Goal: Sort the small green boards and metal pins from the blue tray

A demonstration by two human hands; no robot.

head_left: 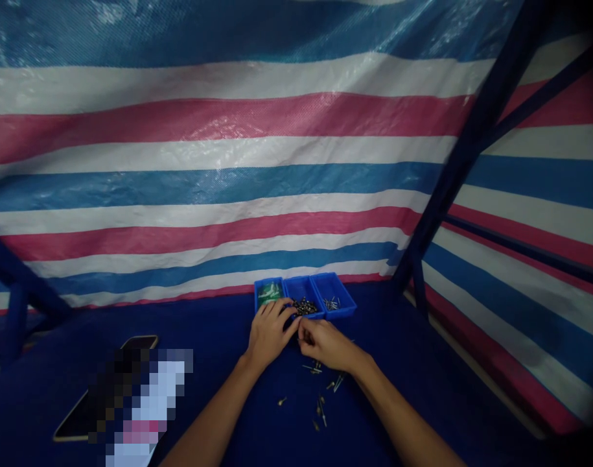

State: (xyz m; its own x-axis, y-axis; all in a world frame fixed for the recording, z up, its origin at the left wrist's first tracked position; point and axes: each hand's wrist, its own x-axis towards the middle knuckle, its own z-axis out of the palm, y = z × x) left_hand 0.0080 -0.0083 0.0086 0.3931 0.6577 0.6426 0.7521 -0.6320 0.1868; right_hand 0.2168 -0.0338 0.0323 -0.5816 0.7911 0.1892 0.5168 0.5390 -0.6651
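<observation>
My left hand (269, 332) is at the front of the left and middle blue bins, its fingers bent and its thumb reaching toward the right hand. My right hand (328, 344) is closed in a pinch just in front of the middle bin (296, 285). The fingertips of both hands meet there; whatever they hold is too small and too covered to make out. Small dark and brass-coloured parts (306, 306) fill the front of the middle bin. Loose pin-like metal pieces (322, 410) with brass-coloured ends lie on the blue surface below the right hand.
The left bin (260, 290) holds a green packet (271, 292). Silver pins (332, 303) lie in the right bin (345, 301). A phone (72, 418) and a blurred-out pale item (153, 395) are at the left. Striped sheeting (228, 188) and a dark frame post (452, 168) enclose the surface.
</observation>
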